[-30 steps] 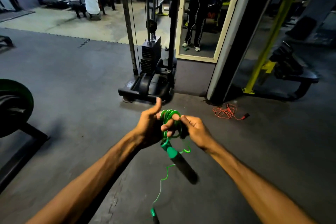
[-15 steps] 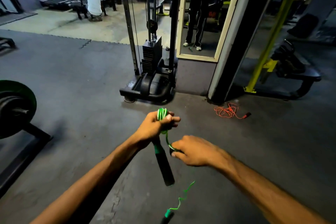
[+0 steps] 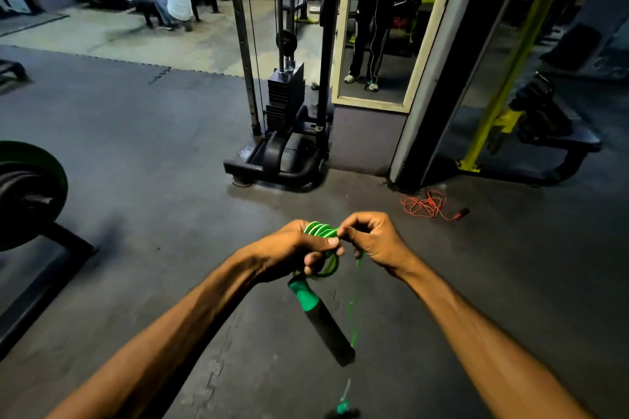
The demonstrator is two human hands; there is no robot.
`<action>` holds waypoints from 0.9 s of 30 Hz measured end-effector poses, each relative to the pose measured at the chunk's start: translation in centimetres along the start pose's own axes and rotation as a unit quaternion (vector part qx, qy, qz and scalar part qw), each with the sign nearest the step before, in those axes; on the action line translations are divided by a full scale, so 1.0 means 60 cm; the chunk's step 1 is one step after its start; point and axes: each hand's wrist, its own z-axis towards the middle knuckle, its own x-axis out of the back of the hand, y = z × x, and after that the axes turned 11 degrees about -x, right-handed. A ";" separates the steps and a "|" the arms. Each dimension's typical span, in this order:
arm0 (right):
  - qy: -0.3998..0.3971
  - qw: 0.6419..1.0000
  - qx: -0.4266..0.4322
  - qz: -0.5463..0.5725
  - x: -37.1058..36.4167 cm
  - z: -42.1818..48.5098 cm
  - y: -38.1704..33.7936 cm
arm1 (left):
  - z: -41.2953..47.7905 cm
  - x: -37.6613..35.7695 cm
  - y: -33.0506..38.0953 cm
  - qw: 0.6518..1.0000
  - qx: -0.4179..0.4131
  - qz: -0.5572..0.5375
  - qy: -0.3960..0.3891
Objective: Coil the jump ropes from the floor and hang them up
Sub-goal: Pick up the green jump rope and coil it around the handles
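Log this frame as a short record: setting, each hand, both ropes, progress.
setting: gym, dark rubber floor
left hand: grips the coiled loops of the green jump rope
right hand: pinches its cord atop the loops
upper handle: hangs below the left hand
lower handle: at the frame's bottom edge
orange jump rope: loose on the floor near the mirror
progress: green partly coiled; orange not picked up

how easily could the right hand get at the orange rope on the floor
Probably not from here: the right hand pinches the green rope that the left hand holds coiled, and the orange rope lies on the floor well ahead. Nothing blocks the way; stepping closer and stooping should do.
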 end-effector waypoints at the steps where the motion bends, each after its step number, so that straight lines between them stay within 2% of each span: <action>1: -0.002 1.000 0.007 -0.010 0.002 -0.002 -0.004 | -0.004 0.000 -0.004 1.000 0.010 -0.012 0.002; 7: -0.062 0.992 0.078 -0.076 0.017 -0.007 -0.047 | -0.009 0.002 -0.015 0.997 0.010 -0.067 -0.023; 10: -0.079 0.987 0.091 -0.102 0.015 -0.004 -0.071 | -0.002 -0.005 -0.022 0.998 -0.026 -0.052 0.031; 13: -0.101 0.986 0.071 -0.115 0.015 -0.002 -0.079 | 0.003 -0.009 -0.024 0.989 -0.062 -0.082 0.102; 16: -0.111 0.986 0.052 -0.113 0.015 -0.004 -0.070 | 0.001 0.003 -0.019 0.990 -0.053 -0.034 0.128; 20: -0.056 0.989 0.082 -0.108 0.014 0.006 -0.070 | -0.001 0.005 -0.004 0.994 0.007 0.087 0.059; 23: -0.032 0.992 0.093 -0.074 0.005 0.017 -0.067 | 0.002 -0.026 0.005 0.982 0.007 0.186 0.046; 25: -0.011 0.996 0.081 -0.033 0.001 0.027 -0.048 | 0.007 -0.040 0.007 0.981 -0.016 0.174 0.089; 27: 0.025 0.998 0.052 -0.004 -0.002 0.036 -0.021 | 0.012 -0.047 0.010 0.984 -0.041 0.091 0.146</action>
